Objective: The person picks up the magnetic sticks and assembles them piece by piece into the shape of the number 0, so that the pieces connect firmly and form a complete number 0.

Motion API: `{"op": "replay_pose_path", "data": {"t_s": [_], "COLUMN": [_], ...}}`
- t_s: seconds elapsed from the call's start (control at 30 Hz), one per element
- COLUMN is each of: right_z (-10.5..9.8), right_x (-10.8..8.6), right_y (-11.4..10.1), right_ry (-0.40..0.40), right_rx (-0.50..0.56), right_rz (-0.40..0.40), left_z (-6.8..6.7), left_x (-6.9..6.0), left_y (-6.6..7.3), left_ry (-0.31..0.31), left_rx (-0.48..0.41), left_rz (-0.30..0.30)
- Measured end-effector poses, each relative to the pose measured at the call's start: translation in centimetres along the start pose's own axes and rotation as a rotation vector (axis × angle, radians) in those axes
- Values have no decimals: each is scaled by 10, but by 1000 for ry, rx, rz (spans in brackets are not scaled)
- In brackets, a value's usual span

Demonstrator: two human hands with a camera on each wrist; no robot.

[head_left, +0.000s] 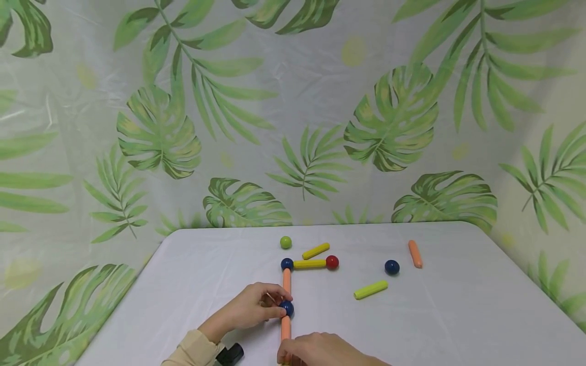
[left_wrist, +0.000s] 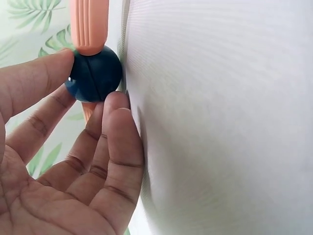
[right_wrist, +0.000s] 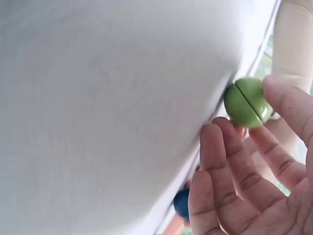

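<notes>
A chain of balls and sticks lies on the white table. My left hand (head_left: 251, 307) pinches a blue ball (left_wrist: 98, 73) between thumb and fingers; orange sticks (head_left: 287, 281) run from it on the far and near sides. At the near end, my right hand (head_left: 327, 349) holds a green ball (right_wrist: 247, 100) between thumb and fingertips, with the near orange stick (head_left: 286, 329) leading to it. That ball is mostly hidden in the head view. The far end turns right at another blue ball (head_left: 287, 264), through a yellow stick (head_left: 310, 264), to a red ball (head_left: 332, 262).
Loose pieces lie beyond and to the right: a green ball (head_left: 286, 242), a yellow stick (head_left: 316, 251), a yellow-green stick (head_left: 371, 290), a blue ball (head_left: 391, 267) and an orange stick (head_left: 415, 254). A leaf-patterned cloth (head_left: 311, 101) hangs behind the table.
</notes>
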State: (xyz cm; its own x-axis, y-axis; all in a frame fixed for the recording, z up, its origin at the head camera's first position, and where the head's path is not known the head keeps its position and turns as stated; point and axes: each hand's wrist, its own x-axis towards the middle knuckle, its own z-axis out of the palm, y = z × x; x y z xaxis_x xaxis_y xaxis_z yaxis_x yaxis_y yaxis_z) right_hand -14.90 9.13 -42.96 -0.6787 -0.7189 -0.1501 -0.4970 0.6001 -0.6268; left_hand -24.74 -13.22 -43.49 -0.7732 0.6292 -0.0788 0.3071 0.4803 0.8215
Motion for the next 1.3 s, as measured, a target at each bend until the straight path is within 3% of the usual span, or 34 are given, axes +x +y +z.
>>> {"op": "replay_pose_path", "data": {"t_s": [0.13, 0.33, 0.5, 0.77, 0.87, 0.93, 1.1, 1.2, 1.3], "right_z": [-10, -29, -46, -79, -89, -93, -101, -103, -104], "right_x": [-5, -18, -33, -59, -68, -73, -82, -85, -86], "right_y": [3, 15, 39, 87, 102, 110, 126, 132, 137], "right_ry": [-13, 78, 212, 419, 463, 489, 507, 493, 471], "right_rx": [61, 64, -1, -118, -166, -194, -234, -243, -242], "right_rz": [98, 234, 224, 190, 228, 257, 314, 338, 353], "left_z": [-1, -2, 1, 18, 25, 30, 44, 49, 52], "left_x": [-3, -17, -33, -61, -63, -59, -47, -49, -53], "left_y": [0, 5, 10, 17, 5, -15, -65, -71, -65], "left_ry": [3, 38, 26, -102, -165, -206, -252, -249, -249], "left_rx": [48, 102, 102, 11, -47, -85, -13, 26, 8], "left_rz": [20, 47, 57, 144, 140, 127, 212, 264, 265]}}
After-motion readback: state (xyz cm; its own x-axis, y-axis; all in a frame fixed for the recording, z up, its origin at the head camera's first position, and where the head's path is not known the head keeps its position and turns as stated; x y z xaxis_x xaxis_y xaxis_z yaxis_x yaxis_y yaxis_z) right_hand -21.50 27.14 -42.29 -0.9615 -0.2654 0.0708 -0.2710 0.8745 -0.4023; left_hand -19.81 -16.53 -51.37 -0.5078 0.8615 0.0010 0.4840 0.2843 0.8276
